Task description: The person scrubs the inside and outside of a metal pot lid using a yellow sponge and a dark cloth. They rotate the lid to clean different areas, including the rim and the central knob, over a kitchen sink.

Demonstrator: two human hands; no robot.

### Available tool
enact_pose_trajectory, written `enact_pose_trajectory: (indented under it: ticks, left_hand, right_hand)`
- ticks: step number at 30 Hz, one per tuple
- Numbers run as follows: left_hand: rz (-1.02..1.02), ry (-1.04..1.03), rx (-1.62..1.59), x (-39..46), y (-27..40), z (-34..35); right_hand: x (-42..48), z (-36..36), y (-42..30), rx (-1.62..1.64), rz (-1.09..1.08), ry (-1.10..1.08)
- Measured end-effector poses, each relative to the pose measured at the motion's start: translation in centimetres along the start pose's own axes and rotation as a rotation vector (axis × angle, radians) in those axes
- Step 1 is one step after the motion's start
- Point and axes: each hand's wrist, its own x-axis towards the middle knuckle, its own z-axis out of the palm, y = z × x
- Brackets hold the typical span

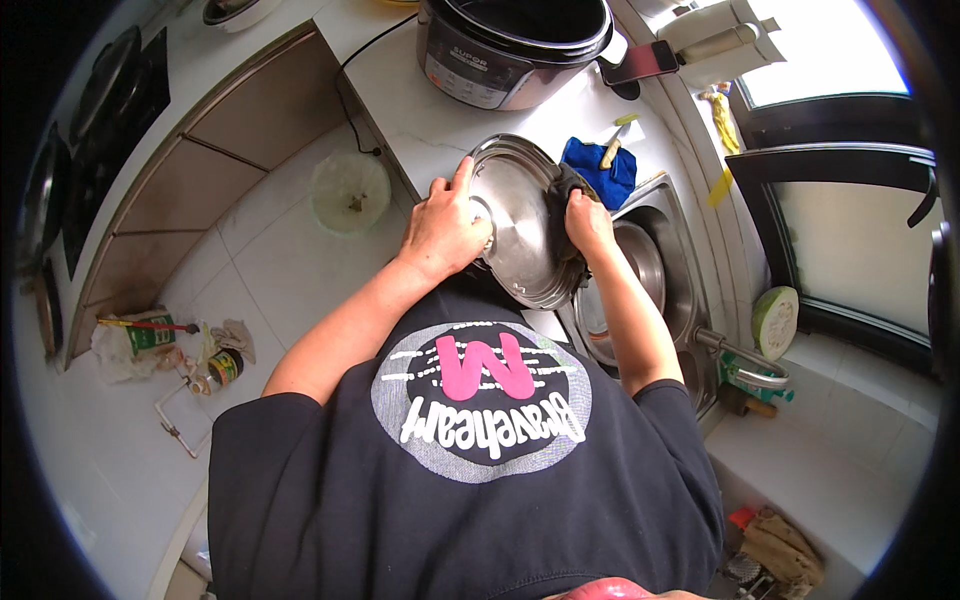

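A round stainless steel lid point(521, 206) is held tilted in front of my body, near the counter's edge. My left hand point(446, 229) grips its left side, with the index finger stretched along the rim. In my right hand point(589, 217) is a bunched dark cloth point(562, 199), pressed against the lid's right side. Beyond the lid stands a Supor electric pressure cooker point(480, 71) with its top off. Just past my right hand, a blue cloth point(585, 165) lies on the counter with a light-handled knife point(611, 154) on it.
Right of the lid is a steel sink point(679, 247) holding a metal basin point(649, 262), with a faucet point(742, 356) over it. A phone point(641, 64) sits beside the cooker. A cut melon point(775, 322) rests by the window. On the floor at left is a pale bin point(351, 169).
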Motion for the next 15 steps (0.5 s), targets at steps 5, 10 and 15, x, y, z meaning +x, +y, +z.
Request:
enact_pose_trajectory:
  ticks: [5, 10, 15]
  left_hand:
    - [0.023, 0.021, 0.008, 0.0, 0.0, -0.2]
    - [0.029, 0.022, 0.021, -0.2, -0.1, -0.1]
    - [0.035, 0.037, 0.02, 0.0, -0.4, 0.1]
  right_hand:
    - [0.4, -0.1, -1.7, 0.095, 0.171, 0.199]
    - [-0.9, 5.0, 2.5, 1.741, 0.416, 0.528]
    - [-4.3, 5.2, 6.0, 2.188, 0.243, 0.38]
